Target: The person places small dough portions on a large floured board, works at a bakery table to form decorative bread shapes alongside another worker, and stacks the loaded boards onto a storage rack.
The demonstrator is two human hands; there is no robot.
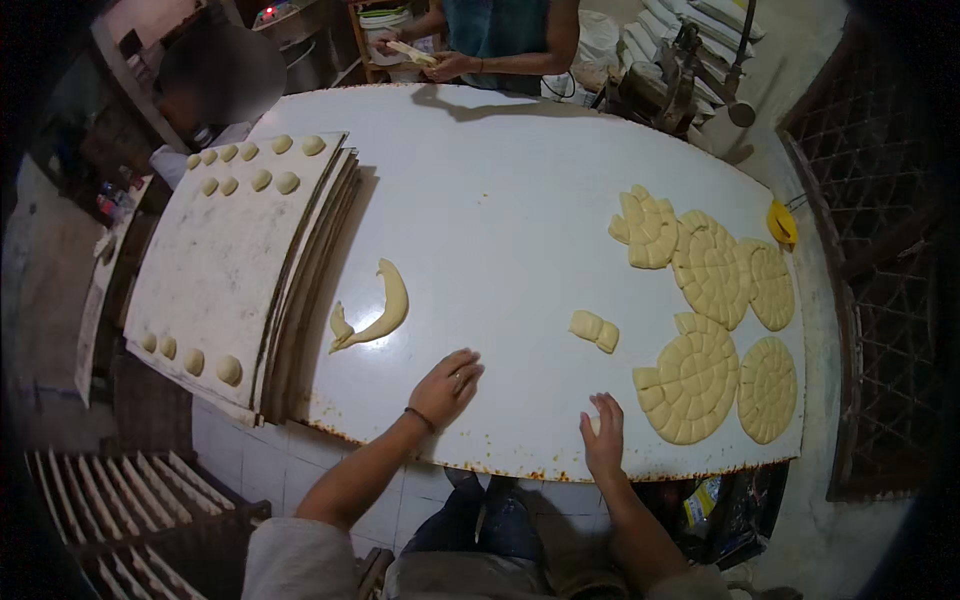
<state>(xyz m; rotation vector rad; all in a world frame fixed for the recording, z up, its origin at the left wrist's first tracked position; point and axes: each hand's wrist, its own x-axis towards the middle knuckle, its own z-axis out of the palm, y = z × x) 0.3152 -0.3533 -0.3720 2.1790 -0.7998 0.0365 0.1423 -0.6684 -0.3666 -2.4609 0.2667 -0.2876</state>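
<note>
My left hand is palm down on the white table, its fingers together and curled under. Whatever it may cover is hidden. Near the front edge, my right hand is cupped, and a pale bit of dough shows between thumb and fingers. Ahead of the right hand lies a small joined strip of dough pieces. Further right are several flat dough rounds scored into segments, one of them partly broken up. A curved length of dough rests beyond my left hand.
At the left, stacked boards carry several dough balls. A yellow scraper-like tool sits at the right edge. Across the white table, a person holds a strip of dough. A slatted rack stands lower left.
</note>
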